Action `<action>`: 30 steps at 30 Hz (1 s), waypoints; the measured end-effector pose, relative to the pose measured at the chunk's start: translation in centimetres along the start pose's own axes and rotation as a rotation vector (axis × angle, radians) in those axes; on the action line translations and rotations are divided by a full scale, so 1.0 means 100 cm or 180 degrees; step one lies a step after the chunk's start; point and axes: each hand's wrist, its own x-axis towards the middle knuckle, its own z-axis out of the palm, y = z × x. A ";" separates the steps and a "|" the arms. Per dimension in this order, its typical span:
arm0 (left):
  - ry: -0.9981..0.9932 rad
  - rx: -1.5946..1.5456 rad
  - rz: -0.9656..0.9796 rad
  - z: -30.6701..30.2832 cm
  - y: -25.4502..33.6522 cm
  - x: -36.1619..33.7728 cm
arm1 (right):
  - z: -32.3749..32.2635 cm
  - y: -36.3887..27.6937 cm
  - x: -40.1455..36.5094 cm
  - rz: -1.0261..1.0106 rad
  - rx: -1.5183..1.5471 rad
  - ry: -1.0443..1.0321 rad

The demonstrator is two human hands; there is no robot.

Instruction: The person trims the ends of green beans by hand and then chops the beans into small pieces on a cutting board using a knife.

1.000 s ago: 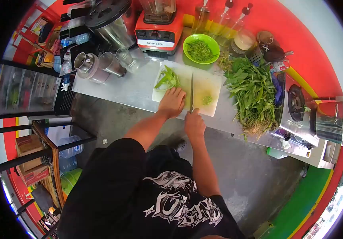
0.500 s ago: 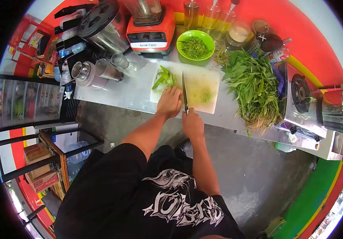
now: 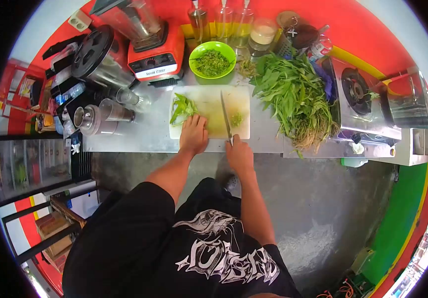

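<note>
As our flat left hand (image 3: 194,135) pins the greens (image 3: 182,106) on the cutting board (image 3: 209,95), our right grip (image 3: 239,155) wraps the knife (image 3: 224,113); we should tuck fingertips (image 3: 197,119) back.

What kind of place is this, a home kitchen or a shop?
Probably a small food or drink stall: a steel counter with a red blender, a gas stove, and a heap of leafy greens beside the cutting board, where the right hand holds a knife.
</note>
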 end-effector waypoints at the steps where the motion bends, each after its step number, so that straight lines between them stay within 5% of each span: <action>1: -0.0042 0.0064 0.0005 -0.001 0.000 0.000 | 0.002 0.002 0.000 -0.0137 0.0003 -0.0175; 8: 0.0172 -0.0180 0.0047 -0.003 -0.002 -0.002 | 0.008 -0.001 0.005 0.0267 0.0407 0.0234; 12: 0.0248 -0.0306 0.0091 -0.002 -0.007 -0.004 | 0.010 0.010 0.019 -0.0017 0.0406 0.0243; 23: 0.0884 -0.0590 0.0385 0.001 -0.017 -0.009 | -0.009 -0.002 0.017 0.0512 0.0731 -0.0454; 30: 0.1154 -0.0689 -0.0755 -0.033 -0.054 -0.008 | 0.004 0.000 0.016 0.0466 0.0215 -0.0044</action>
